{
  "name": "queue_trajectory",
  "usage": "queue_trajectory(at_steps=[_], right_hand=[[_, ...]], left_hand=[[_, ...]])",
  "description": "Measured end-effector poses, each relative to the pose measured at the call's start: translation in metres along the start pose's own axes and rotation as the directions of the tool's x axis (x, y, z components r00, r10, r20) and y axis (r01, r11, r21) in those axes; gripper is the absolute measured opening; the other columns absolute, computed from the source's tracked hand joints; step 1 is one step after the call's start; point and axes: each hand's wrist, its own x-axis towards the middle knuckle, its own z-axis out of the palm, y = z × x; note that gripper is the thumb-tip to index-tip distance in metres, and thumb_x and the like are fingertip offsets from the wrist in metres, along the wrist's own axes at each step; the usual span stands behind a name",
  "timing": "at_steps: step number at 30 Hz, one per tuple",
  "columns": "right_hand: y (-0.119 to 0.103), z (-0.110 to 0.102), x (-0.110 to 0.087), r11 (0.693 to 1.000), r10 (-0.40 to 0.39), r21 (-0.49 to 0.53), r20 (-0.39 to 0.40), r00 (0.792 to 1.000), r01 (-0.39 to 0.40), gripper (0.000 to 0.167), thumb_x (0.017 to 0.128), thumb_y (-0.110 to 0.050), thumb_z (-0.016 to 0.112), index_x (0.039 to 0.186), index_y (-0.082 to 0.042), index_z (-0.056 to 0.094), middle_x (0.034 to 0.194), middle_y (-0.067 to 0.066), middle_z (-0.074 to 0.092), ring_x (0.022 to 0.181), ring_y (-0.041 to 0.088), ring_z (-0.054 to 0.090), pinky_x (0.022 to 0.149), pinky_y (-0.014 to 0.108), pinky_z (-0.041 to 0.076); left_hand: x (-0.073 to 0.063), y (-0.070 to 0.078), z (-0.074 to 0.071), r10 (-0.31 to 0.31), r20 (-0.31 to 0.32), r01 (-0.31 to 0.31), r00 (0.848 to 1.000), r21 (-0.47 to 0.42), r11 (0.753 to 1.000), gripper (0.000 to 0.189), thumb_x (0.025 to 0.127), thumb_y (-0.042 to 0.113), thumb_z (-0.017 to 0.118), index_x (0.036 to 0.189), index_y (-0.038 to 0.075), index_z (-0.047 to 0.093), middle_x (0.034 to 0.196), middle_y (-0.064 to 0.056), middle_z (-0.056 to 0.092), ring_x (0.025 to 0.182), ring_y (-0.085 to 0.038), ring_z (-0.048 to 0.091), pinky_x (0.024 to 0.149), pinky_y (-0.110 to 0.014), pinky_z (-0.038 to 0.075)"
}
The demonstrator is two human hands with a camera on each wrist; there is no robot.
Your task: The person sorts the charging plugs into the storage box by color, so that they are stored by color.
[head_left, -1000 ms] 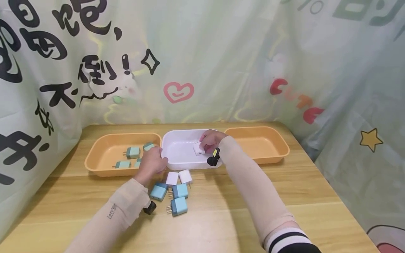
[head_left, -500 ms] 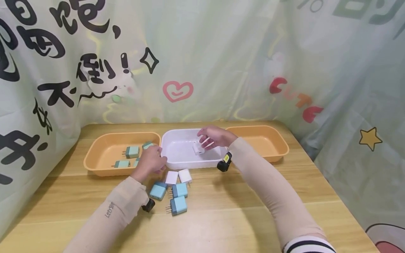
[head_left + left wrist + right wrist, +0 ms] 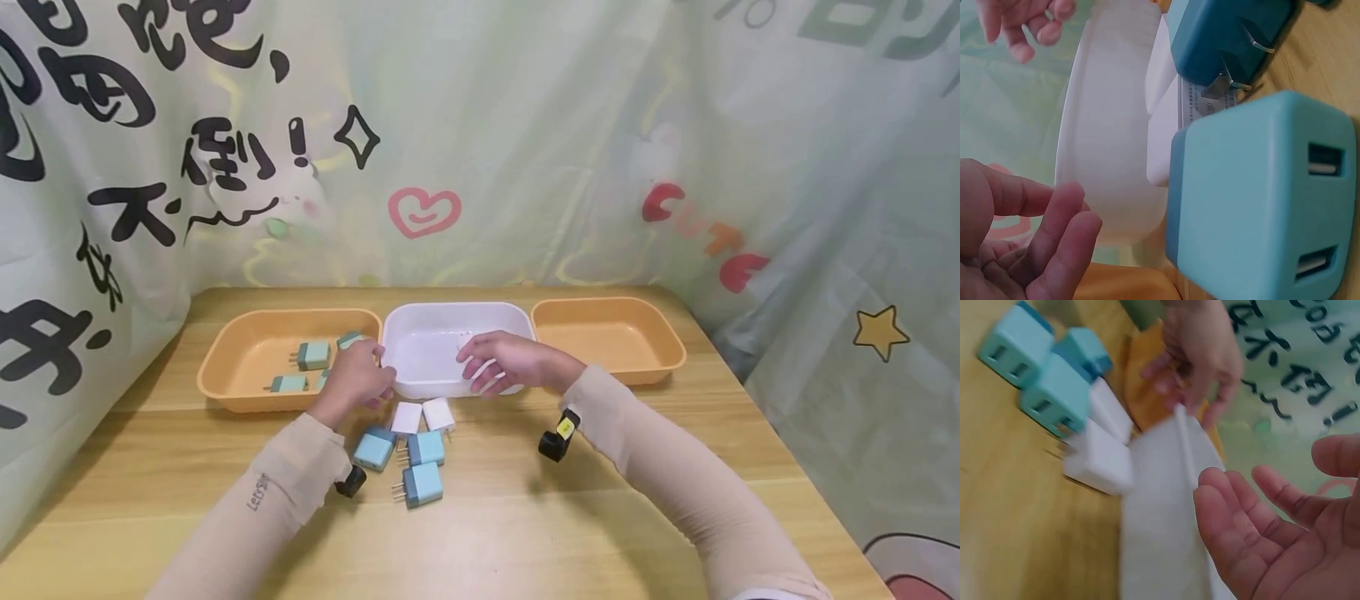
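My left hand pinches the near left corner of the white tray, at its rim. My right hand hovers over the tray's front right edge, fingers relaxed and holding nothing. Behind those fingers a white charger lies in the tray, mostly hidden. On the table in front are two white chargers, a left one and a right one. Three blue chargers lie close by: one at the left, one in the middle and one nearest me, some with prongs showing.
An orange tray at the left holds several green chargers, partly covered by my left hand. Another orange tray stands at the right, against the white one. A printed curtain hangs behind the wooden table.
My right hand has let go of the white charger in the white tray, then drawn back toward me and slightly right with its fingers loosened. The left hand stays at the tray's corner.
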Motion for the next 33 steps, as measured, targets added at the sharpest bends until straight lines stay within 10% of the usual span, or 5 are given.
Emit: queue_trajectory(at_steps=[10, 16, 26, 33], right_hand=[[0.024, 0.027, -0.003, 0.985, -0.09, -0.139, 0.084, 0.992, 0.101, 0.033, 0.102, -0.016, 0.048, 0.129, 0.004, 0.052, 0.127, 0.02, 0.055, 0.103, 0.041, 0.061, 0.085, 0.046, 0.056], [0.033, 0.038, 0.001, 0.955, -0.1, -0.264, 0.134, 0.986, 0.133, 0.036, 0.1, -0.015, 0.051, 0.132, 0.0, 0.052, 0.11, 0.019, 0.06, 0.093, 0.035, 0.063, 0.078, 0.042, 0.057], [0.047, 0.05, 0.01, 0.691, -0.316, -0.65, 0.121, 0.941, 0.315, 0.033, 0.091, -0.017, 0.068, 0.122, -0.006, 0.063, 0.095, 0.003, 0.061, 0.074, 0.013, 0.052, 0.073, 0.026, 0.045], [0.044, 0.05, 0.011, 0.6, -0.36, -0.704, 0.187, 0.914, 0.38, 0.035, 0.091, -0.013, 0.068, 0.124, -0.004, 0.062, 0.116, 0.005, 0.063, 0.091, 0.021, 0.057, 0.083, 0.026, 0.046]], left_hand=[[-0.001, 0.002, -0.002, -0.01, 0.019, 0.01, 1.0, -0.015, 1.0, 0.043, 0.092, 0.011, 0.062, 0.13, -0.001, 0.046, 0.091, -0.017, 0.061, 0.069, -0.024, 0.064, 0.055, -0.029, 0.057], [0.001, 0.0, -0.003, 0.009, 0.006, -0.009, 1.0, -0.019, 1.0, 0.046, 0.092, 0.01, 0.06, 0.134, -0.003, 0.044, 0.091, -0.018, 0.06, 0.066, -0.023, 0.064, 0.054, -0.029, 0.058], [0.001, 0.0, -0.001, -0.001, 0.006, 0.001, 1.0, -0.021, 1.0, 0.045, 0.09, 0.009, 0.062, 0.131, -0.003, 0.045, 0.094, -0.018, 0.059, 0.068, -0.024, 0.064, 0.053, -0.029, 0.057], [0.001, -0.002, -0.001, 0.015, 0.001, -0.015, 1.0, -0.024, 1.0, 0.046, 0.089, 0.008, 0.062, 0.13, -0.004, 0.044, 0.093, -0.018, 0.059, 0.067, -0.024, 0.064, 0.053, -0.03, 0.057]])
